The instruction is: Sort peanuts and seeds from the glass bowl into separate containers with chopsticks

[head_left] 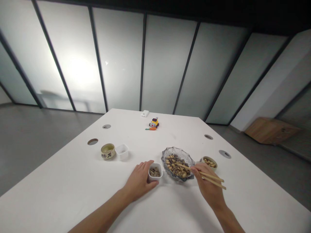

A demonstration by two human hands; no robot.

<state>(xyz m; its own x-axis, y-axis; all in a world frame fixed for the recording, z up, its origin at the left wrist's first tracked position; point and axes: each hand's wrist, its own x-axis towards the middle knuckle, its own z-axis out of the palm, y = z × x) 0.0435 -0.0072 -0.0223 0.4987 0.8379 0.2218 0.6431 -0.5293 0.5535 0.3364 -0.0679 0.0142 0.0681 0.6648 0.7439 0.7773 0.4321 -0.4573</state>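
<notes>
My left hand (140,178) is curled around the left side of a small white square cup (161,175), thumb and fingers against its walls. Sunflower seeds (154,172) lie inside it. Between the fingers of my right hand (208,185) is a pair of wooden chopsticks (212,177), their tips down in the nuts and seeds (175,165) of a clear glass bowl (187,155) with a wavy rim. Right behind that hand stands a small ceramic bowl (214,167) holding pale nuts (209,162), partly covered by the hand.
Left on the white table (73,181) stand a green-glazed ceramic bowl (108,152) with dark characters and another white cup (122,153). Farther back are a yellow toy vehicle (154,122), a toy carrot (152,128) and a white box (145,113). Round cable holes (92,141) pierce the tabletop.
</notes>
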